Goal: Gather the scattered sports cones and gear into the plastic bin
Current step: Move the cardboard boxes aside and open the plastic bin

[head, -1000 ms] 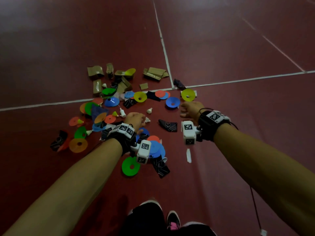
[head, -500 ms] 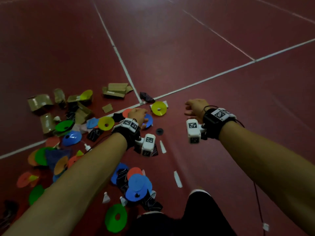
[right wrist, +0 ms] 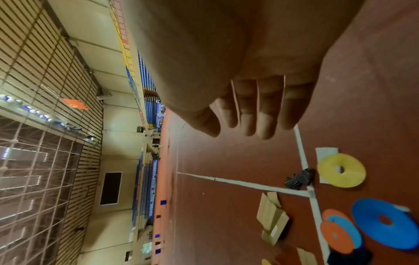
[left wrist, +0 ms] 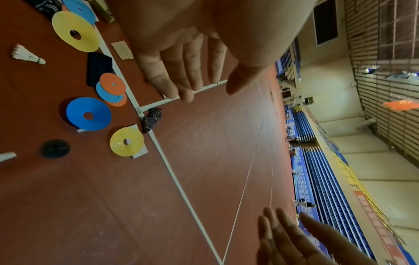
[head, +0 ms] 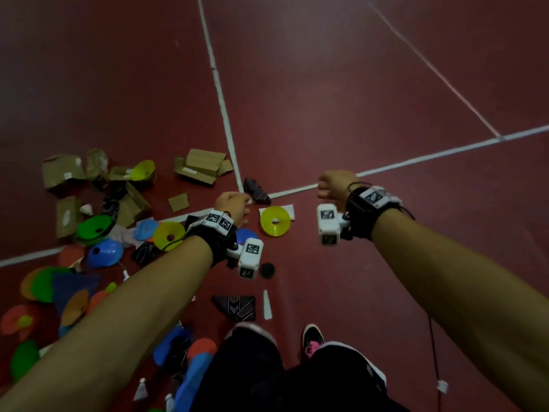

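Dark red court floor (head: 326,84) crossed by white lines (head: 225,126) fills my head view, and the wrist views show a sports hall with blue barriers along the far wall. Scattered to my left are flat disc cones in many colours: a yellow one (head: 275,220) lies on a white slip just beside the line crossing, between my two hands; another yellow one (head: 168,235) sits near my left wrist, with a blue one (head: 104,253) and a green one (head: 94,230) further left. Torn brown cardboard pieces (head: 202,165) lie beyond them. A crumpled black patterned cloth (head: 256,191) rests at the crossing, a small black puck-like disc (head: 267,270) near my left wrist camera, and white feathered shuttlecocks (left wrist: 27,54) among the cones. I see no plastic bin in any view.

My left hand (head: 233,203) hovers above the floor, its fingers (left wrist: 181,71) loosely extended and holding nothing. My right hand (head: 334,185) likewise hangs relaxed and empty, its fingers (right wrist: 265,111) slightly bent, touching nothing.
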The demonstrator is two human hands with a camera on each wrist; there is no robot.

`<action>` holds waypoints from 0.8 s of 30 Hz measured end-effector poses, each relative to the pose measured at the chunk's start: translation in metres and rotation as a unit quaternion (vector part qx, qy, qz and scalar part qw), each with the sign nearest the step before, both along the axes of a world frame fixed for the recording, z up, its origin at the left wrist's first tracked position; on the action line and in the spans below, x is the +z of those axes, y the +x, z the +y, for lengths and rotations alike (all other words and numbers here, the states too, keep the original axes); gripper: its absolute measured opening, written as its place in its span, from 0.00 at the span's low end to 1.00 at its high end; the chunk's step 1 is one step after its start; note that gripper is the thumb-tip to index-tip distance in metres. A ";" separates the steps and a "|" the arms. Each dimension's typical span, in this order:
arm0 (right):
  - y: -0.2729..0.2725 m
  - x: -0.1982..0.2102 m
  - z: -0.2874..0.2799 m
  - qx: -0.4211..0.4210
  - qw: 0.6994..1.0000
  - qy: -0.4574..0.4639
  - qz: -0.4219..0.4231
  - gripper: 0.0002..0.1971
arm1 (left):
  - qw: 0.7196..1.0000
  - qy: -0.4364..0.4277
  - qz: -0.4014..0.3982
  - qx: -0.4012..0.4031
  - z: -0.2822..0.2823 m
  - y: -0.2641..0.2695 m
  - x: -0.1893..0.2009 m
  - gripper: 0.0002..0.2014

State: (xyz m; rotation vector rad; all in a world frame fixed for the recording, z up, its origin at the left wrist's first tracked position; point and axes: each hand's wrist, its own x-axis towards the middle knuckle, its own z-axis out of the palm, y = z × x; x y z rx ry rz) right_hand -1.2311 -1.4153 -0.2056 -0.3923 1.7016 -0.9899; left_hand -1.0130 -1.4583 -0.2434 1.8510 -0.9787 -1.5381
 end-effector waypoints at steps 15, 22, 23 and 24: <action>-0.019 0.006 -0.409 0.222 0.971 0.001 0.085 0.08 | 0.994 0.028 -0.052 0.095 -0.377 0.009 -0.022 0.07; 0.034 0.019 -0.601 0.352 0.929 -0.026 0.108 0.12 | 0.965 0.030 -0.034 0.258 -0.496 0.041 -0.004 0.12; 0.042 0.014 -0.625 0.369 0.923 -0.027 0.108 0.12 | 0.959 0.038 -0.027 0.279 -0.510 0.045 -0.007 0.12; 0.051 0.008 -0.645 0.386 0.916 -0.022 0.103 0.12 | 0.955 0.045 -0.024 0.293 -0.523 0.049 -0.012 0.11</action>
